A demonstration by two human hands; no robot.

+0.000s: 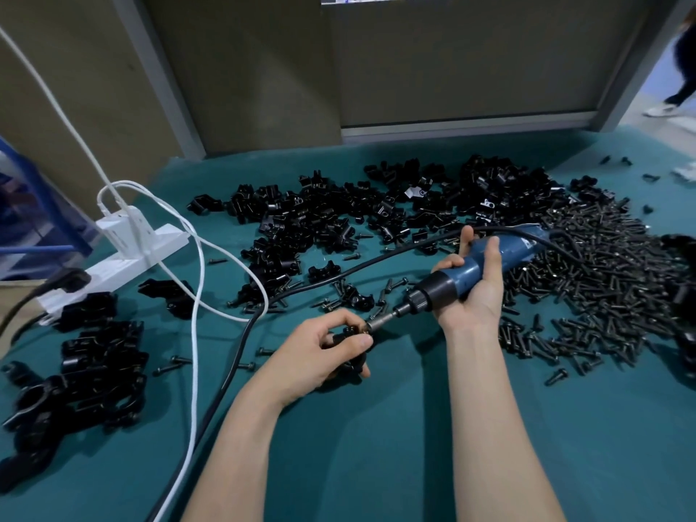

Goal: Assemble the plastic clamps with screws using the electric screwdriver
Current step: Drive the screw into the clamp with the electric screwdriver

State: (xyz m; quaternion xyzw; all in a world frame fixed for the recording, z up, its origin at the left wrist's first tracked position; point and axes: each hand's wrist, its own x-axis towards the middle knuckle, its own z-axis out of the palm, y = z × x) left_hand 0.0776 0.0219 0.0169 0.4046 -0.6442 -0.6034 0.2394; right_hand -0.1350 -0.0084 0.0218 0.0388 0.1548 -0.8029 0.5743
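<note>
The left hand point(320, 352) grips a black plastic clamp point(348, 342) just above the teal table point(376, 446), thumb on top and fingers curled beneath, so most of the clamp is hidden. The right hand point(470, 284) wraps the blue body of the electric screwdriver point(459, 275), palm up, fingers closed around it. The tool's long axis runs from upper right down to lower left, and its bit point(380, 321) meets the clamp at the left thumb tip. The black cord point(241, 340) leaves the tool's rear, arcs left, then trails toward the near edge.

Open cloth lies in front of and between the forearms. A pile of loose clamps point(376, 209) spreads behind the hands, a heap of screws point(602, 280) crowds the right side, and more clamps point(90, 374) sit at the left. A white power strip point(124, 254) with white cables point(194, 352) rests at the far left.
</note>
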